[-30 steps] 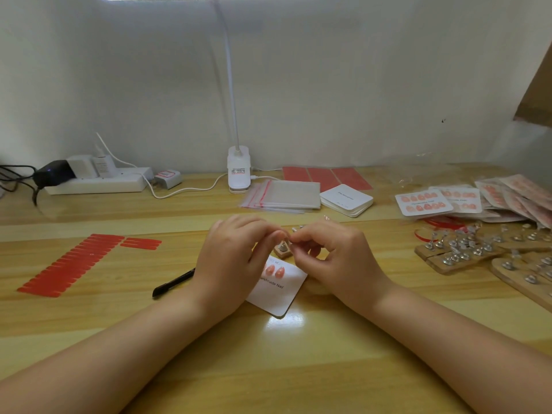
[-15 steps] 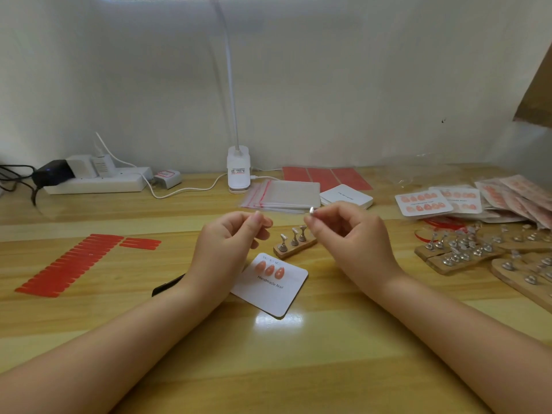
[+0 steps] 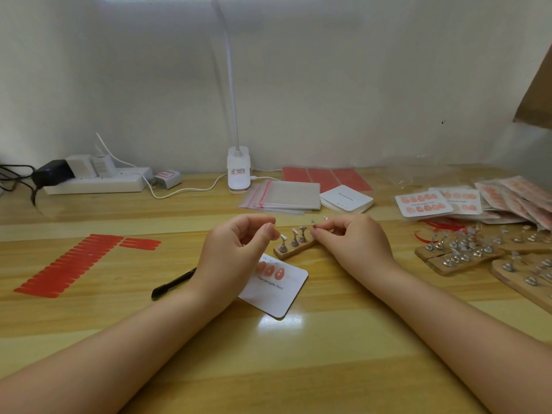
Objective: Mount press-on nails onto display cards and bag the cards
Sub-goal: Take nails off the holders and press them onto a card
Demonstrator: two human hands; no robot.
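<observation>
**Hands over the nail stand, card below**

We take the wooden stand [image 3: 294, 249] as our landmark. Our right hand [image 3: 354, 243] sits at its right end, thumb and forefinger pinching a small metal peg [image 3: 313, 223] just above that end; whether the peg touches the stand we cannot tell. Our left hand [image 3: 236, 249] hovers just left of the stand, fingers curled with thumb and forefinger nearly meeting; what, if anything, they hold we cannot tell. The display card [image 3: 276, 289] lies flat just in front of the stand, three pink nails [image 3: 269, 270] mounted on it, partly under our left wrist. A black pen [image 3: 173, 283] lies further left. Clear bags [image 3: 283, 196] and blank cards [image 3: 346, 198] are stacked behind the stand; finished cards [image 3: 422, 203] lie to its far right.
</observation>
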